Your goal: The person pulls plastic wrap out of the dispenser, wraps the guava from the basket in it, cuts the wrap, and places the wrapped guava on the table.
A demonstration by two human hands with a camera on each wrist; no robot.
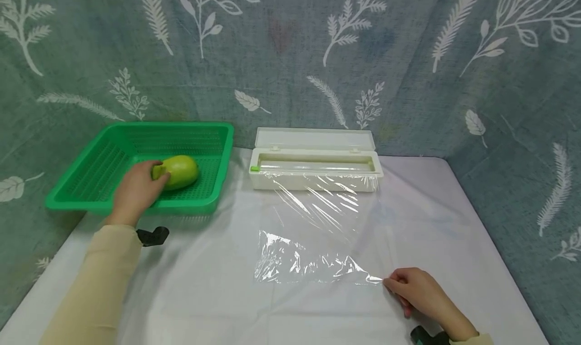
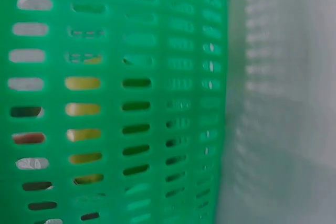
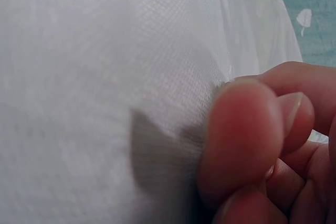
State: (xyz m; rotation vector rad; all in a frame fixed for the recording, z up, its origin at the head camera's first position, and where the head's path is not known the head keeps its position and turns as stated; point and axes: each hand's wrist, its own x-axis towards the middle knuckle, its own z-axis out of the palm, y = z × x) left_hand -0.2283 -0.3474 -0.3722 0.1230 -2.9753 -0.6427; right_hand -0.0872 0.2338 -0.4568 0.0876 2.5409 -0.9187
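Blue-green fabric (image 1: 290, 67) printed with white leaf sprays (image 1: 475, 123) hangs behind and along both sides of a white-draped table (image 1: 213, 289) under soft, muted light.

Head view looks down at the basket (image 1: 140, 143) left-wrist view faces closely.

In the head view, the left hand (image 1: 136, 189) partly covers the rounded yellow-green fruit (image 1: 181, 172); the cream fabric sleeve (image 1: 95, 284) runs off at seven o'clock. In the left-wrist view, yellow slivers (image 2: 83, 109) behind the slotted green plastic basket (image 2: 113, 93) are unidentifiable. The right-wrist view crops the right hand (image 3: 269, 136) at three o'clock.
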